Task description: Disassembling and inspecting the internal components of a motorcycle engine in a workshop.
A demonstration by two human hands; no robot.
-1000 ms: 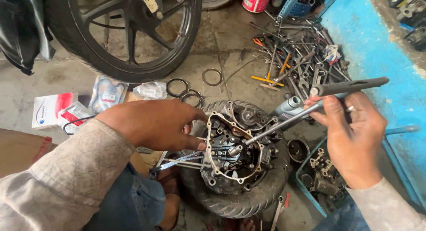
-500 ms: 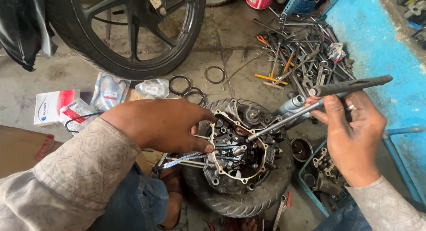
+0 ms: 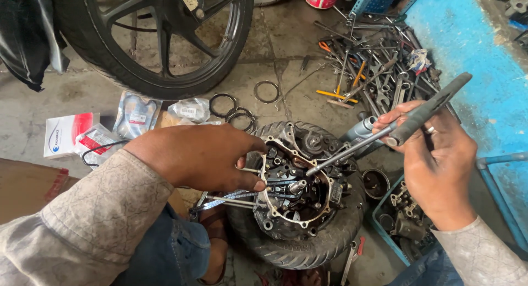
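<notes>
The left hand (image 3: 206, 157) is resting on the rim of the open engine case (image 3: 300, 181), its fingers (image 3: 250, 182) curled and pressing against the edge, apparently steadying the case so that it does not shift under the tool. The case is lying on a small tyre (image 3: 324, 242) on the floor, which seems to be cradling it flat and keeping its open face turned upward.

The right hand (image 3: 437, 159) is gripping the dark handle of a T-handle wrench (image 3: 385, 135), fingers wrapped tightly around it. The steel shaft is slanting down and away from those fingers toward the left hand, its tip sitting among the gears near the middle of the case. The long slant is keeping the hand clear of the parts.

Beyond the right hand's fingers, a heap of loose spanners (image 3: 379, 71) is lying within reach on the floor; beyond the left hand's, rubber rings (image 3: 231, 110) and packets (image 3: 137, 113) are lying beside a motorcycle wheel (image 3: 159, 38).
</notes>
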